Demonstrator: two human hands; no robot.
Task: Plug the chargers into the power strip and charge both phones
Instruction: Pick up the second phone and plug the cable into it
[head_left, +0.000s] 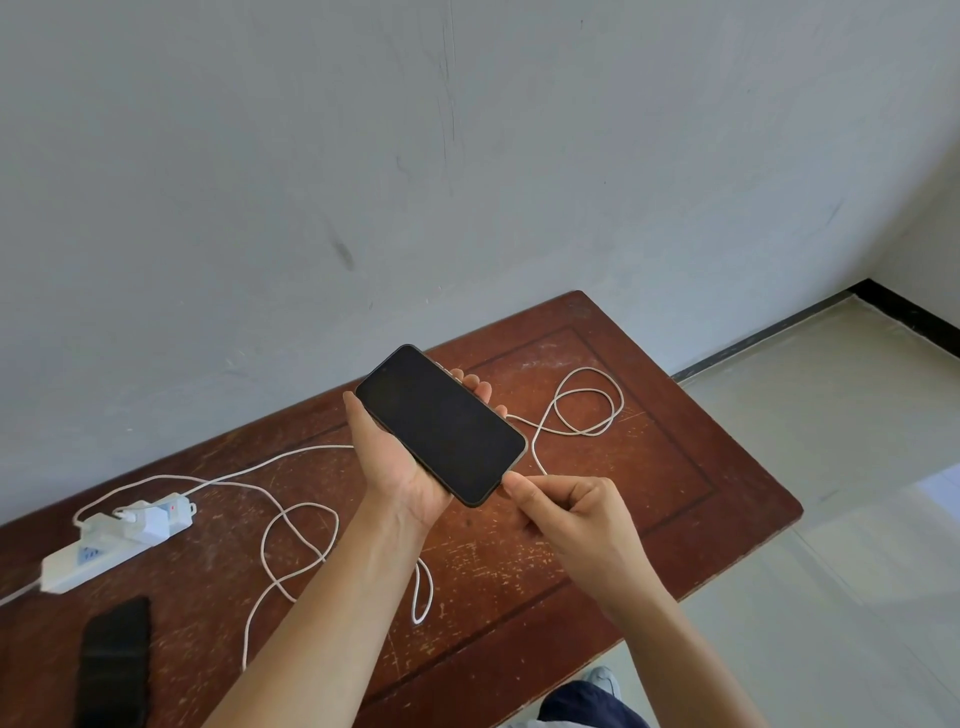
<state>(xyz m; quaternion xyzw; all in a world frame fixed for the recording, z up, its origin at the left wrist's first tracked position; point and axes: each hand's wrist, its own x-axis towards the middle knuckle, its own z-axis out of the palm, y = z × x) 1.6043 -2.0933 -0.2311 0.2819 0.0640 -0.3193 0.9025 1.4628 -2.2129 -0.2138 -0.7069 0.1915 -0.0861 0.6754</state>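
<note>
My left hand (395, 462) holds a black phone (441, 423) screen up above the table, its lower end pointing toward me. My right hand (566, 512) pinches the end of a white cable (589, 400) right at the phone's bottom edge; the plug itself is hidden by my fingers. That cable loops on the table to the right. A white power strip (98, 553) lies at the left with two white chargers (143, 522) plugged in. A second black phone (114, 665) lies at the near left. Another white cable (296, 551) curls across the middle.
The brown wooden table (649, 519) stands against a grey wall (467, 156). Its right edge drops to a pale tiled floor (831, 467). The strip's own cord (15, 595) runs off the left edge. My knee and shoe (597, 691) show below the table's near edge.
</note>
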